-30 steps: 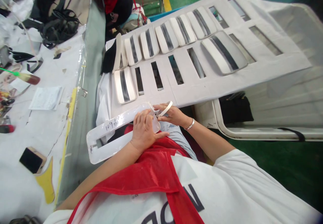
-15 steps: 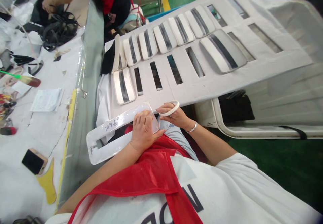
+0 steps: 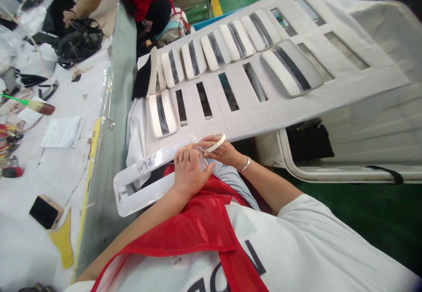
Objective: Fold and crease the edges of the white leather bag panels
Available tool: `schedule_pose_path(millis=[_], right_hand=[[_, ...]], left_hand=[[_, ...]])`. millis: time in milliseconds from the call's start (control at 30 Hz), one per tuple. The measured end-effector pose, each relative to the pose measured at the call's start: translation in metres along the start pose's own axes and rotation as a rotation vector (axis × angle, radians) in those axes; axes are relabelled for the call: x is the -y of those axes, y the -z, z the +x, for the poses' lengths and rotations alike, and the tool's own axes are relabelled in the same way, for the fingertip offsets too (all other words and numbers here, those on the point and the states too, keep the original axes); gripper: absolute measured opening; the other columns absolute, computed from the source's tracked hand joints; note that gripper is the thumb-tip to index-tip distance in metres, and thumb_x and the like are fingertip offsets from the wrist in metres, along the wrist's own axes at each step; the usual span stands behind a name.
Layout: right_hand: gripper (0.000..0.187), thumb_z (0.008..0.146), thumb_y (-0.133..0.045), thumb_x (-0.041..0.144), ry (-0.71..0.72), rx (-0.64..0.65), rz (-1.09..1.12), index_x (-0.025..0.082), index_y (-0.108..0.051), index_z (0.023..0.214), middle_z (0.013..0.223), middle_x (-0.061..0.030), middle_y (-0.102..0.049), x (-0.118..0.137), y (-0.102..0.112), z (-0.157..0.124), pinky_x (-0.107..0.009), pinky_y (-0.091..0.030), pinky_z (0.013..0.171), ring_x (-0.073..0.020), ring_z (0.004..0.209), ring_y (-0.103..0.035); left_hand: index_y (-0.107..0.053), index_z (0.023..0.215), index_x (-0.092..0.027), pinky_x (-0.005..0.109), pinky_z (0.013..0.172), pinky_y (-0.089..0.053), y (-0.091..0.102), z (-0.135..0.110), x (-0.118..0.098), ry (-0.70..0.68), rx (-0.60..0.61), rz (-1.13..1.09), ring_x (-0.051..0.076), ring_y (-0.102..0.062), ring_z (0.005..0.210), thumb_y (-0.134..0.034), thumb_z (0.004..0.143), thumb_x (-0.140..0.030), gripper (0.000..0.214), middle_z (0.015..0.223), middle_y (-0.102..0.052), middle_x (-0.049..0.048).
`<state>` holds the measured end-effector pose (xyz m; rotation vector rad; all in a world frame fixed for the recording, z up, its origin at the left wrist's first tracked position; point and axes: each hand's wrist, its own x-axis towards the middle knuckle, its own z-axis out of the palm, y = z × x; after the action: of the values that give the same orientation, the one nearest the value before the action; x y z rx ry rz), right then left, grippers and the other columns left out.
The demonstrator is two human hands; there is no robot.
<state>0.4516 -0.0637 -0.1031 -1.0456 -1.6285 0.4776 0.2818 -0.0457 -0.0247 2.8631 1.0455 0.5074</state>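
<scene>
Over a green floor a white slotted board sloped in front of you, the worktable on your left. Across your lap lay the clear plastic template, its long axis running from lower left up to the right. Your left hand gripped its right end, fingers pressed down on top. Your right hand, just beyond that end, pinched a thin roll of tape at the template's corner. Striped white pads filled slots above.
</scene>
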Motion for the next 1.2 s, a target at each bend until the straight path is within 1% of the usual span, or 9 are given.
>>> schedule_pose_path(millis=[133, 467, 633, 800, 867, 933, 1000, 1100, 1200], right_hand=[[0.038, 0.087, -0.057, 0.039, -0.009, 0.023, 0.005, 0.019, -0.060, 0.119, 0.111, -0.0113, -0.059, 0.003, 0.003, 0.004, -0.035, -0.050, 0.089, -0.0196, 0.102, -0.060], [0.049, 0.084, -0.062, 0.038, -0.077, 0.101, 0.106, 0.020, -0.053, 0.129, 0.112, -0.0103, -0.058, 0.005, 0.007, 0.009, -0.034, -0.052, 0.084, -0.0174, 0.092, -0.062], [0.057, 0.082, -0.065, 0.040, -0.110, 0.188, 0.211, 0.020, -0.050, 0.133, 0.116, -0.0112, -0.057, -0.001, 0.011, 0.015, -0.035, -0.049, 0.089, -0.0187, 0.097, -0.061], [0.062, 0.077, -0.071, 0.037, -0.247, 0.344, 0.570, 0.020, -0.049, 0.133, 0.123, -0.0110, -0.057, -0.012, 0.020, 0.025, -0.039, -0.047, 0.092, -0.0191, 0.102, -0.060], [0.056, 0.075, -0.072, 0.037, -0.369, 0.311, 0.764, 0.019, -0.057, 0.125, 0.118, -0.0104, -0.060, -0.018, 0.025, 0.028, -0.039, -0.048, 0.091, -0.0199, 0.102, -0.060], [0.045, 0.074, -0.073, 0.039, -0.478, 0.214, 0.887, 0.015, -0.065, 0.112, 0.108, -0.0094, -0.064, -0.023, 0.029, 0.031, -0.035, -0.049, 0.087, -0.0186, 0.097, -0.061], [0.037, 0.074, -0.072, 0.038, -0.574, 0.188, 0.937, 0.013, -0.069, 0.101, 0.094, -0.0071, -0.066, -0.025, 0.032, 0.035, -0.027, -0.050, 0.075, -0.0137, 0.083, -0.060], [0.033, 0.074, -0.073, 0.035, -0.717, 0.292, 1.008, 0.009, -0.070, 0.094, 0.070, -0.0010, -0.059, -0.026, 0.037, 0.042, -0.016, -0.040, 0.048, -0.0053, 0.056, -0.048], [0.030, 0.070, -0.075, 0.030, -0.770, 0.328, 1.103, 0.008, -0.069, 0.090, 0.063, 0.0019, -0.055, -0.026, 0.040, 0.048, -0.014, -0.028, 0.038, -0.0021, 0.046, -0.037]], left_hand=[[-0.051, 0.092, -0.015, 0.051, 0.102, -0.033, 0.000, 0.000, -0.004, 0.029, 0.004, -0.020, 0.033, -0.046, 0.119, -0.060, 0.079, -0.036, 0.026, 0.122, -0.054, 0.0204], [-0.047, 0.091, -0.016, 0.054, 0.102, -0.035, -0.004, -0.003, -0.004, 0.074, -0.022, -0.077, 0.032, -0.045, 0.121, -0.056, 0.083, -0.029, 0.018, 0.125, -0.051, 0.0215], [-0.044, 0.090, -0.017, 0.053, 0.100, -0.036, -0.003, -0.002, -0.002, 0.074, -0.037, -0.119, 0.031, -0.046, 0.119, -0.057, 0.082, -0.027, 0.018, 0.123, -0.050, 0.0206], [-0.043, 0.091, -0.019, 0.053, 0.099, -0.038, -0.003, -0.002, 0.000, 0.060, -0.057, -0.135, 0.030, -0.048, 0.114, -0.059, 0.080, -0.028, 0.022, 0.117, -0.051, 0.0167], [-0.043, 0.091, -0.019, 0.052, 0.099, -0.038, -0.003, -0.002, 0.000, 0.059, -0.052, -0.134, 0.030, -0.048, 0.112, -0.059, 0.081, -0.029, 0.022, 0.114, -0.052, 0.0162], [-0.043, 0.091, -0.018, 0.052, 0.099, -0.038, -0.003, -0.002, 0.000, 0.053, -0.043, -0.135, 0.029, -0.048, 0.111, -0.059, 0.080, -0.029, 0.022, 0.112, -0.053, 0.0161], [-0.044, 0.090, -0.018, 0.051, 0.098, -0.038, -0.002, -0.002, 0.000, 0.047, -0.035, -0.134, 0.029, -0.049, 0.110, -0.059, 0.080, -0.029, 0.021, 0.110, -0.053, 0.0160], [-0.045, 0.090, -0.017, 0.052, 0.099, -0.037, -0.001, -0.001, 0.000, 0.040, -0.024, -0.129, 0.029, -0.048, 0.109, -0.058, 0.081, -0.028, 0.019, 0.110, -0.054, 0.0157], [-0.047, 0.090, -0.018, 0.055, 0.102, -0.033, 0.000, -0.001, 0.000, 0.034, -0.014, -0.117, 0.030, -0.049, 0.110, -0.058, 0.081, -0.030, 0.019, 0.111, -0.054, 0.0151]])
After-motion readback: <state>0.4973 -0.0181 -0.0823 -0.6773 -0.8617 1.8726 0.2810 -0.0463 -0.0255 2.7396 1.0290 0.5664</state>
